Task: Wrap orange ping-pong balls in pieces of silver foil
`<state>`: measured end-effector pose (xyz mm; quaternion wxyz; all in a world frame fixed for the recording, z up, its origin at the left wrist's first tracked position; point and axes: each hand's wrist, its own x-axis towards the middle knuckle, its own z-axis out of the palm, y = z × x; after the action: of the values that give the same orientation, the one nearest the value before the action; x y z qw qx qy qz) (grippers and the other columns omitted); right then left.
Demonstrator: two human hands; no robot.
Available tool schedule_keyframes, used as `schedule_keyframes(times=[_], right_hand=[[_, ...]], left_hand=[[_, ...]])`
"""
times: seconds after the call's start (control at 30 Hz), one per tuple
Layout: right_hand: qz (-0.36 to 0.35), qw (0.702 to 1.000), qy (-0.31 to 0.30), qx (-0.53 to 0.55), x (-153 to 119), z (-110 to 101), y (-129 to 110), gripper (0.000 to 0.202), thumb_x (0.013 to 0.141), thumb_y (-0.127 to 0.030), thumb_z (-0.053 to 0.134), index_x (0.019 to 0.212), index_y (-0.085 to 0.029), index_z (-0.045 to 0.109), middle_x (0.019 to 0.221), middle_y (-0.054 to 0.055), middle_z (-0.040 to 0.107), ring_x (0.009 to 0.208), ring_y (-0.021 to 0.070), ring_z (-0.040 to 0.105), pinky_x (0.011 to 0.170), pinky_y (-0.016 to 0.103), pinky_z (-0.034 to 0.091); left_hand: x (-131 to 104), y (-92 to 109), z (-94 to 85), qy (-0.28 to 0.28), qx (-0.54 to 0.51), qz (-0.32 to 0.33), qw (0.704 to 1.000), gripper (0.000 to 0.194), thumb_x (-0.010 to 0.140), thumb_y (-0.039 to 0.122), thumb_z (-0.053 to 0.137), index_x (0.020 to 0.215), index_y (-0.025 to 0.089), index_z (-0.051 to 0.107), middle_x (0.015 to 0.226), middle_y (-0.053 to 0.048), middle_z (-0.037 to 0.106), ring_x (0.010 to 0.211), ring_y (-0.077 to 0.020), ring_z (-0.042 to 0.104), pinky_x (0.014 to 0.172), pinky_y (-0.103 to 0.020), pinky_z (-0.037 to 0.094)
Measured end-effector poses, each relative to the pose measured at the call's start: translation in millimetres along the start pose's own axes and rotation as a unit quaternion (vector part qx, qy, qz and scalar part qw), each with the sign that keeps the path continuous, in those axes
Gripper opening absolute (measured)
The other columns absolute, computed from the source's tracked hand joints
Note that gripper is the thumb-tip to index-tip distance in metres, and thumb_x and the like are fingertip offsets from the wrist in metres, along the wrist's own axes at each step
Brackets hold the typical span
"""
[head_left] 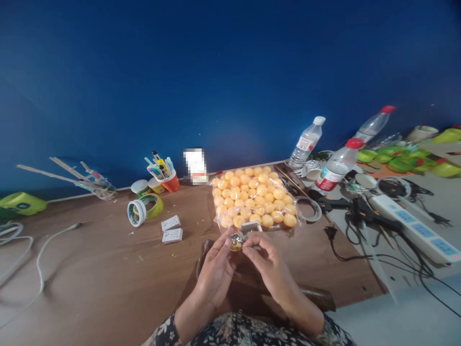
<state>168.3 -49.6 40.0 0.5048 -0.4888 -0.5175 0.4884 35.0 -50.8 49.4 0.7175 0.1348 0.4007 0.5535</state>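
Note:
Near the table's front, my left hand (216, 274) is closed on a small shiny round metal object (236, 242), silvery on top and golden below. Its exact kind is too small to tell. From the other side, my right hand (271, 265) pinches at the object's right edge with thumb and fingertips. A small white box (251, 227) sits just beyond my right fingers, partly hidden by them. Right behind it lies a clear plastic bag of orange balls (254, 197).
Two small white boxes (172, 235), tape rolls (146, 210) and a cup of pens (170, 180) stand left. Plastic bottles (306, 144), a power strip (418, 228), black cables and glue guns (374, 216) crowd the right. A brown cylindrical piece (319, 298) lies beside my right forearm.

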Motion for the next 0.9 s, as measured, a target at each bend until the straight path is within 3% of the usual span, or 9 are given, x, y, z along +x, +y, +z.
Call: schedule_keyframes(times=[0.1,0.3,0.57,0.9], right_hand=[[0.059,0.994,0.012,0.09,-1.8,4.6,5.6,0.017,0.077,-0.036,0.069,0.071,-0.021,0.064,0.1,0.005,0.065,0.098,0.0223,0.06,0.087,0.032,0.047],[0.129,0.965,-0.019,0.227,-4.2,8.3,14.8,0.013,0.077,-0.032,0.072,0.078,-0.021,0.065,0.092,0.002,0.068,0.089,0.0199,0.062,0.083,0.033,0.049],[0.133,0.959,-0.029,0.248,-3.4,7.8,14.4,0.015,0.078,-0.032,0.072,0.088,-0.022,0.068,0.094,0.002,0.07,0.094,0.021,0.063,0.089,0.036,0.047],[0.14,0.952,-0.03,0.27,-4.6,8.1,14.2,0.01,0.079,-0.029,0.073,0.086,-0.022,0.07,0.095,0.001,0.07,0.092,0.0192,0.06,0.087,0.033,0.044]], left_hand=[[-1.3,-1.3,0.9,-0.005,0.013,0.002,1.0,0.034,0.082,0.02,0.067,0.115,0.019,0.068,0.114,-0.008,0.071,0.099,-0.0173,0.065,0.088,-0.028,0.05],[-1.9,-3.1,1.4,-0.016,0.026,0.008,1.0,0.03,0.082,0.021,0.067,0.111,0.018,0.069,0.108,-0.008,0.073,0.094,-0.0158,0.066,0.087,-0.026,0.05],[-3.1,-1.5,4.8,-0.012,0.043,0.003,0.999,0.031,0.08,0.023,0.069,0.111,0.02,0.07,0.107,-0.007,0.073,0.094,-0.0176,0.067,0.085,-0.026,0.051],[-3.4,-0.3,4.6,-0.03,0.028,0.008,0.999,0.035,0.079,0.024,0.07,0.114,0.018,0.068,0.102,-0.009,0.075,0.092,-0.0165,0.068,0.087,-0.026,0.05]])
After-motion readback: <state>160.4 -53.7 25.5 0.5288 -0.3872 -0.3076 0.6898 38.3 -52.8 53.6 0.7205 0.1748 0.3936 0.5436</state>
